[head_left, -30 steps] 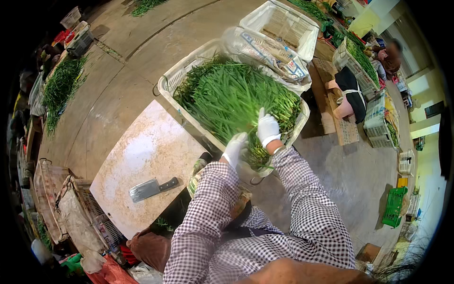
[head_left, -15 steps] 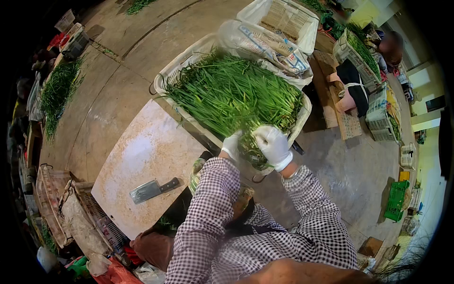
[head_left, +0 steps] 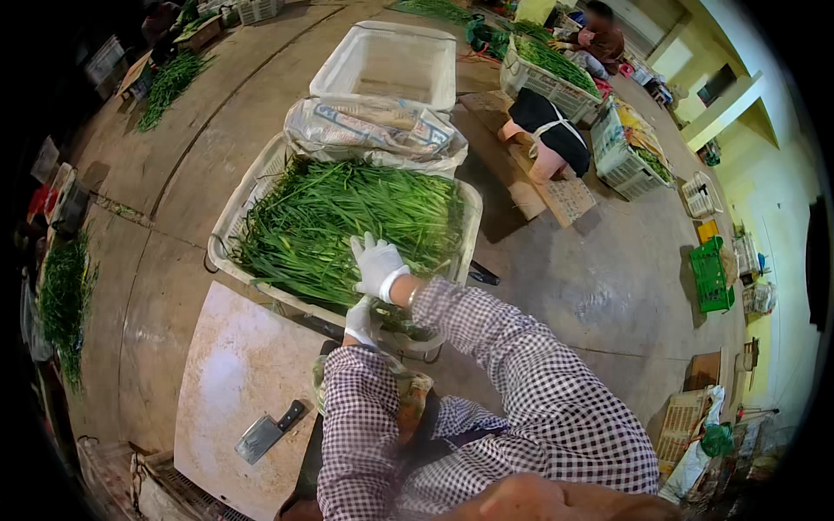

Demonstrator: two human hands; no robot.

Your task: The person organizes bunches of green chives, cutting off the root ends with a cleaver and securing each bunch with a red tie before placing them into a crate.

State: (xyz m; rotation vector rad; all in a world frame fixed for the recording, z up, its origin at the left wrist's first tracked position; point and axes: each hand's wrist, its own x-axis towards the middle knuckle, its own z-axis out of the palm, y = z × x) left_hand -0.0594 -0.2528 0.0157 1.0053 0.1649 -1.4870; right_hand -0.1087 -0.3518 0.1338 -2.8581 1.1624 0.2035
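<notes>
Head view: both gloved hands work at the near rim of the white basket (head_left: 228,227), which is heaped with long green leaves (head_left: 347,221) lying roughly crosswise. The right hand (head_left: 378,265) rests flat on the pile, fingers spread and not closed around anything — a pressing or sorting posture, not a grasp. The left hand (head_left: 360,319) sits lower, at the basket's near edge beside a darker clump of the leaves; whether it is clenched on stems cannot be determined, since its fingers are hidden by the greens and the rim. Compared with half a second ago, when the two hands sat close together at that rim around a small bunch, the right hand has moved up onto the heap and opened — the judgement is that one bunch has been let go or passed to the left hand and more leaves are being gathered. A cleaver (head_left: 269,430) lies untouched on the pale cutting board (head_left: 230,365) to the person's left, well apart from both hands. A sack (head_left: 373,130) rests on the basket's far edge.
</notes>
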